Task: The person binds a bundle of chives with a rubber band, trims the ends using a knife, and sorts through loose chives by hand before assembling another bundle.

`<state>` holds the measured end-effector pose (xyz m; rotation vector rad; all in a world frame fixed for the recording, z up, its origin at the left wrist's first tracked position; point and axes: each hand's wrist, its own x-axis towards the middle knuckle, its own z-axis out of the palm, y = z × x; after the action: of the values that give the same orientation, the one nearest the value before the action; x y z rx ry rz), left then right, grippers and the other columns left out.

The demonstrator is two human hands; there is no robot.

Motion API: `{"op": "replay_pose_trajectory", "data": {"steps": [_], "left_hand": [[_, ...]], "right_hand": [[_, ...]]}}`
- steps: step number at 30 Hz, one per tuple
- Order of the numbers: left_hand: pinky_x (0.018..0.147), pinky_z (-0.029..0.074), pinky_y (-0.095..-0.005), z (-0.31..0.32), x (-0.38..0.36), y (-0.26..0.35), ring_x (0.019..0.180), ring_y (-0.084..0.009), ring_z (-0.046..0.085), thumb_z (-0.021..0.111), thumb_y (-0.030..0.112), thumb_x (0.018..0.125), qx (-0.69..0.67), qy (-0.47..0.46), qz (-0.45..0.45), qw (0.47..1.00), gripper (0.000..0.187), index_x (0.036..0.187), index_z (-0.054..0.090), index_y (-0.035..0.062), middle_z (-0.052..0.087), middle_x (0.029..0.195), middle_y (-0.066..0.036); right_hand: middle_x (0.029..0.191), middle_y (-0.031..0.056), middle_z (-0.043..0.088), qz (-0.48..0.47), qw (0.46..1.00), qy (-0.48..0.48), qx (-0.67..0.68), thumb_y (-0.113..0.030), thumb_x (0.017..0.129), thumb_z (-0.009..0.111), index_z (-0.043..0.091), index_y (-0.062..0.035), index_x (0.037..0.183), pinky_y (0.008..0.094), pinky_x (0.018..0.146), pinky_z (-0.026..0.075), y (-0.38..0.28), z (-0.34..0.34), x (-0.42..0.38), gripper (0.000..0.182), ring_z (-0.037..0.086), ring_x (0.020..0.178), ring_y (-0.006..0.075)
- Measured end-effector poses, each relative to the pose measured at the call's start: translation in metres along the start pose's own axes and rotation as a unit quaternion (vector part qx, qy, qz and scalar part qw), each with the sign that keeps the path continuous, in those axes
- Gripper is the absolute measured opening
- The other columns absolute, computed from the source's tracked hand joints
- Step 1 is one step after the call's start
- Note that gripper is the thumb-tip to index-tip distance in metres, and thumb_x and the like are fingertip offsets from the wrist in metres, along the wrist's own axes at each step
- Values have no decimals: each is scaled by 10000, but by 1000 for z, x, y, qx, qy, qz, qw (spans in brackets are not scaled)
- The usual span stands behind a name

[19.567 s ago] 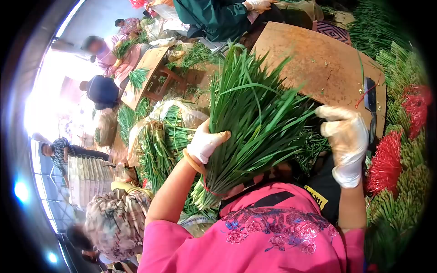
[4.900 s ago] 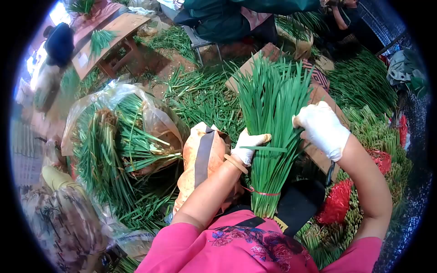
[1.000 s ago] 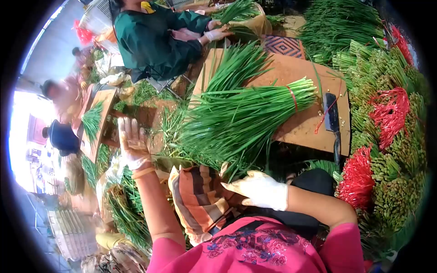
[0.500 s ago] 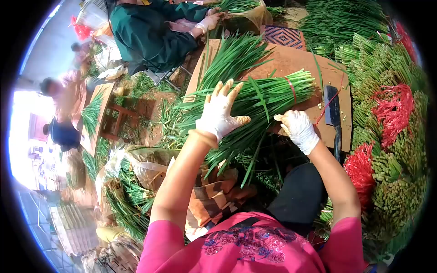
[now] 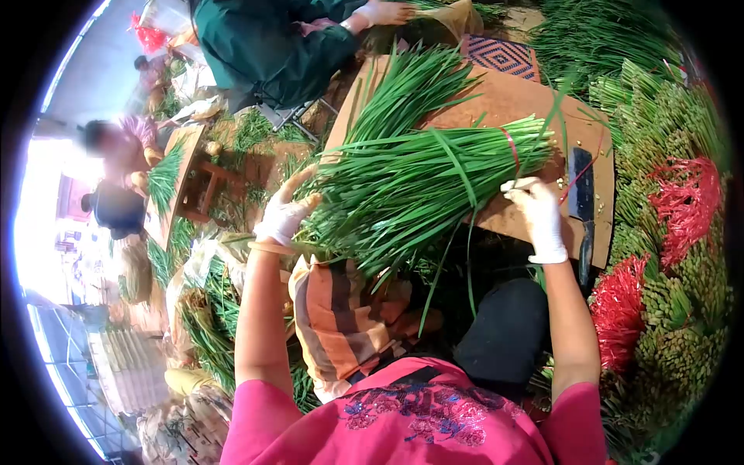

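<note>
A large bundle of long green stalks (image 5: 411, 186), tied by a red band (image 5: 511, 147) near its pale cut ends, lies across a brown board (image 5: 496, 97). My left hand (image 5: 288, 209), in a white glove, is at the leafy left end, thumb and fingers apart. On the right, my gloved right hand (image 5: 540, 213) is closed beside the bundle, below the band; what its fingertips pinch is too small to make out. A cleaver (image 5: 580, 186) with a dark blade rests on the board, right of that hand. Loose stalks (image 5: 407, 93) lie behind the bundle.
Stacked bundles (image 5: 659, 139) and red ties (image 5: 620, 310) line the right side. A person in a dark green jacket (image 5: 271, 54) works at the top left; others sit by a small table (image 5: 174, 186) farther left. A striped cloth (image 5: 333, 310) lies over my lap area.
My left hand has moved left and down, from the top of the bundle to its leafy end. My right hand has turned more upright beside the bundle. The camera view has shifted slightly.
</note>
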<state>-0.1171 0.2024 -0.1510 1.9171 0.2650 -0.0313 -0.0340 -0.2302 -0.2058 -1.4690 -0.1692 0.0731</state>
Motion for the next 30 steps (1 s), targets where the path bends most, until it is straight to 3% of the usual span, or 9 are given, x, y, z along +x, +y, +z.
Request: {"op": "replay_pose_trajectory", "data": {"steps": [4,8,11,14,19,21,22,25,30], "left_hand": [[974,380,-248,-21,-22,-6,1147,-120,493,676,72,819,-48,50,-21,997,525,1306,492,-1,537,1301,-84],[841,418,-182,-25,-29,-12,1078,-82,520,632,61,858,-60,58,36,996,478,1310,488,1,556,1273,-67],[954,394,-248,-10,-31,10,1145,-146,524,625,19,838,-111,60,35,991,445,1267,515,-27,575,1253,-98],[972,400,-272,8,-26,36,1114,-158,555,620,10,830,-74,68,98,990,377,1201,568,-31,618,1188,-106],[981,399,-300,54,6,97,1092,-166,570,613,23,841,13,26,212,977,305,1143,606,-20,640,1151,-104],[988,394,-309,75,26,119,1100,-170,565,608,23,837,52,-12,276,960,302,1135,610,-21,641,1148,-105],[992,391,-311,84,36,127,1106,-173,561,606,23,834,63,-27,288,955,301,1132,613,-19,642,1148,-106],[887,462,-303,96,62,135,967,-156,619,608,28,817,112,-32,258,959,249,1060,663,22,683,1027,-79],[721,515,-355,76,57,110,786,-288,661,658,250,761,419,-52,130,897,182,874,706,115,680,830,-136]], "right_hand": [[846,127,659,51,998,-39,25,-22,874,569,582,12,842,213,587,482,-34,-2,-19,49,621,680,134],[821,148,683,262,899,-351,-9,-113,856,614,642,28,813,229,473,479,-105,15,-43,150,631,554,151],[952,77,699,40,924,-185,-333,-94,868,595,654,17,912,254,712,507,-103,32,-33,133,650,809,147],[989,100,673,5,960,-68,-270,-28,828,603,633,-45,1096,264,767,492,-92,18,-9,270,637,860,157],[1148,146,608,-281,811,4,-514,-175,742,707,560,-61,1230,368,899,453,-80,66,37,522,580,1057,284],[965,127,651,-377,708,-215,-557,-270,718,688,644,-46,968,375,809,485,-91,114,10,338,615,928,301],[895,121,645,-282,741,-309,-525,-332,735,633,649,-71,861,375,760,491,-102,143,-18,291,626,841,304],[934,122,666,-101,736,-657,-128,-319,848,579,657,-90,1048,347,755,496,-107,153,-73,314,631,856,300],[820,99,659,-203,831,-332,-398,-223,864,563,664,-96,1042,372,679,513,-130,97,-39,241,637,756,271]]}}
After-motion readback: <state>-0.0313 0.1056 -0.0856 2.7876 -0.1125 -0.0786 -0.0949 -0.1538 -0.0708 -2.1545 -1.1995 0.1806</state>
